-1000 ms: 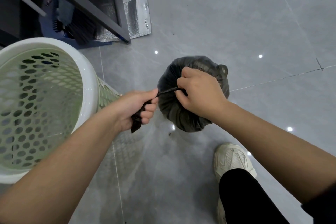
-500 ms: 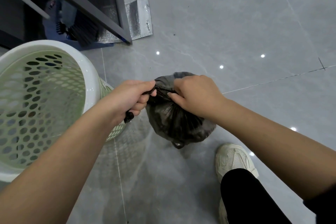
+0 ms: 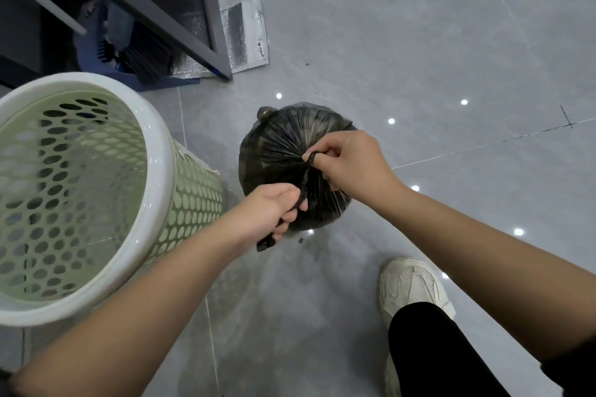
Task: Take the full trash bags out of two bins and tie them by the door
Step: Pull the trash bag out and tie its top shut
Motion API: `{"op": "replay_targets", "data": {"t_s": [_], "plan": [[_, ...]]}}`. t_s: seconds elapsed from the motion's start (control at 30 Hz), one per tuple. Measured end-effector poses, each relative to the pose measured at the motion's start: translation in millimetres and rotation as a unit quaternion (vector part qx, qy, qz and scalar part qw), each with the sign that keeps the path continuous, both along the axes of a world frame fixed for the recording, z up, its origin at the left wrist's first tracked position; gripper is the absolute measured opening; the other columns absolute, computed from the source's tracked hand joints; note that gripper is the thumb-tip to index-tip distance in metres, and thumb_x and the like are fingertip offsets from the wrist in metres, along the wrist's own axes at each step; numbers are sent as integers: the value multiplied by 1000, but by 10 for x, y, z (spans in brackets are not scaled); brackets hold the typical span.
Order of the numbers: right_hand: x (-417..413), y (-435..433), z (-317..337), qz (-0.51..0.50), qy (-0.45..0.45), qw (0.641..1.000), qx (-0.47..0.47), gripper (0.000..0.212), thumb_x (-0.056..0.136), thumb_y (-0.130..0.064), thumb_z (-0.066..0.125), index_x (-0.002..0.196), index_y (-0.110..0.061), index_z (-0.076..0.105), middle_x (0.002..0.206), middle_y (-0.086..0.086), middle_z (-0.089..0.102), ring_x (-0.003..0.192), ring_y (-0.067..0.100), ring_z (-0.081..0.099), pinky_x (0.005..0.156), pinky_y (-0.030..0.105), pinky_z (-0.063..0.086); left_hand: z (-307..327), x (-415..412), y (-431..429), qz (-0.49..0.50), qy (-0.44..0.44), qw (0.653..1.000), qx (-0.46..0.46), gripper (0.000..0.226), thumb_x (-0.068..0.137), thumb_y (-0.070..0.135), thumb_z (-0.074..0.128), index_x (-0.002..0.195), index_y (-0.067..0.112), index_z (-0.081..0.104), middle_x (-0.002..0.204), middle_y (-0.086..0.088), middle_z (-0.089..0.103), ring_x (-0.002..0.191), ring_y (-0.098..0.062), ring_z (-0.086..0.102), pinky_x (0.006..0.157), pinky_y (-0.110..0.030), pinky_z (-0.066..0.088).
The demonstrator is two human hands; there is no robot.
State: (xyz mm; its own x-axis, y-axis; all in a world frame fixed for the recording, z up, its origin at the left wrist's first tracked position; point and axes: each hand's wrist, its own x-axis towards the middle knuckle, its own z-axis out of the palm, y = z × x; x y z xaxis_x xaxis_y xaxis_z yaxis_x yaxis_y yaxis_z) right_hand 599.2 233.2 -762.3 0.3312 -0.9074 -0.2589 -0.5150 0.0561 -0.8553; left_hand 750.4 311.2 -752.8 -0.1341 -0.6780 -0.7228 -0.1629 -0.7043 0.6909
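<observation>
A full black trash bag [image 3: 280, 145] hangs over the grey tiled floor in the middle of the view, its top gathered into a twisted neck. My right hand [image 3: 348, 164] pinches the neck where it loops over a finger. My left hand [image 3: 274, 209] is closed around the twisted free end, which pokes out below the fist. To the left stands a pale green perforated bin [image 3: 154, 151] with a white rim and no bag in it.
A dark metal door frame [image 3: 206, 26] runs across the upper left, with a silver foil mat [image 3: 245, 35] at its foot and a blue dustpan and black broom [image 3: 142, 58] behind it. My white shoe [image 3: 409, 287] and black trouser leg are at lower right.
The bag has turned and shifted right and further away. My left hand dropped below the knot and pulls the free end toward me; my right hand now pinches a loop at the neck.
</observation>
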Motion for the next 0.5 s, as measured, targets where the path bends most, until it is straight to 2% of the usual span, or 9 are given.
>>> {"op": "replay_targets", "data": {"t_s": [0.07,0.13,0.23,0.27,0.3,0.33,0.4,0.5], "plan": [[-13,-20,37,-34,-56,995,79,11,83,-19,68,72,-19,70,59,-5,70,41,10,61,46,15,41,-105,-100,19,8,-49,996,-71,32,101,16,34,75,12,53,48,12,37,39,-7,29,42,-22,26],[-12,-54,51,-67,-97,977,175,11,87,-16,64,76,-16,67,71,0,75,38,8,56,35,14,32,-184,-184,27,-6,-120,983,-137,31,100,13,38,73,17,52,50,13,45,43,-3,39,46,-22,34],[21,-92,57,-143,-189,900,366,14,96,-15,52,83,-14,51,70,5,75,36,5,52,30,15,32,-290,-249,66,-71,-259,944,-192,27,97,19,44,71,25,48,69,5,57,65,-16,56,63,-33,45],[21,-105,59,-165,-206,878,399,15,98,-15,49,84,-14,47,66,5,73,38,6,56,31,16,37,-316,-262,94,-93,-278,936,-193,26,97,21,43,72,24,48,72,0,59,70,-23,58,65,-36,47],[13,-116,58,-170,-207,872,411,15,99,-16,47,84,-14,46,63,5,71,42,9,61,34,17,43,-337,-280,126,-113,-285,933,-190,24,97,22,42,74,24,48,72,-1,59,72,-26,59,65,-37,47],[-2,-124,58,-156,-191,880,406,15,99,-17,47,84,-14,46,61,6,68,45,11,64,38,19,47,-355,-300,160,-133,-288,930,-184,23,97,23,41,76,23,49,71,0,57,72,-27,59,64,-37,47],[-47,-116,71,-80,-122,924,354,17,98,-19,49,82,-14,47,61,5,65,48,14,65,43,22,51,-378,-327,206,-176,-286,927,-164,21,97,26,40,81,22,52,73,1,57,74,-26,58,66,-39,49],[-118,-121,104,57,35,979,195,18,95,-18,53,77,-15,52,62,4,66,53,18,67,49,29,56,-352,-268,170,-240,-280,919,-140,23,94,37,41,84,22,55,84,-3,66,82,-27,61,74,-40,51]]}}
